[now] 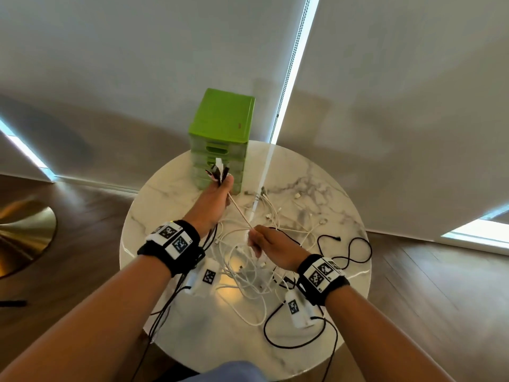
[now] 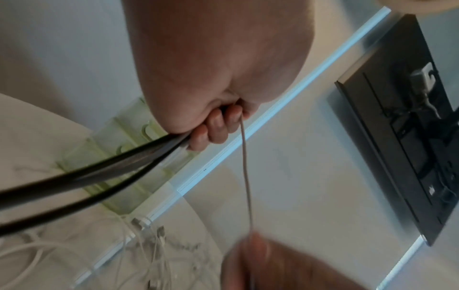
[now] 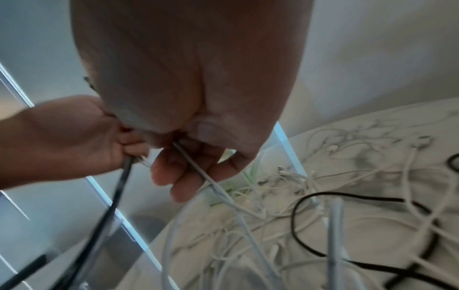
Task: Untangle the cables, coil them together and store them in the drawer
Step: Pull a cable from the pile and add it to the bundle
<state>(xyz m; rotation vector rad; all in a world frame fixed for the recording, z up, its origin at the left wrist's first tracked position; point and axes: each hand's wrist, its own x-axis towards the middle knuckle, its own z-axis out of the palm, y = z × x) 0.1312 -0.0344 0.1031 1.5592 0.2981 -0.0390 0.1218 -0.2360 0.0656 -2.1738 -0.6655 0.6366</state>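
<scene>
My left hand [image 1: 224, 186] is raised in front of the green drawer unit [image 1: 220, 139] and grips a bundle of cable ends [image 1: 217, 170], black and white plugs sticking up out of the fist. A thin white cable [image 1: 239, 215] runs taut from that fist down to my right hand [image 1: 257, 237], which pinches it above the tangle. In the left wrist view the left hand [image 2: 218, 125] curls round black cables [image 2: 99, 168] and the thin cable [image 2: 246, 166]. In the right wrist view the right hand [image 3: 188, 157] has the cable [image 3: 198, 170] running between its fingers.
A tangle of white cables [image 1: 264, 260] and a black cable [image 1: 344, 252] lies across the round marble table [image 1: 192, 340]. The drawer unit's drawers look closed. Roller blinds [image 1: 385, 106] hang behind the table; wooden floor surrounds it.
</scene>
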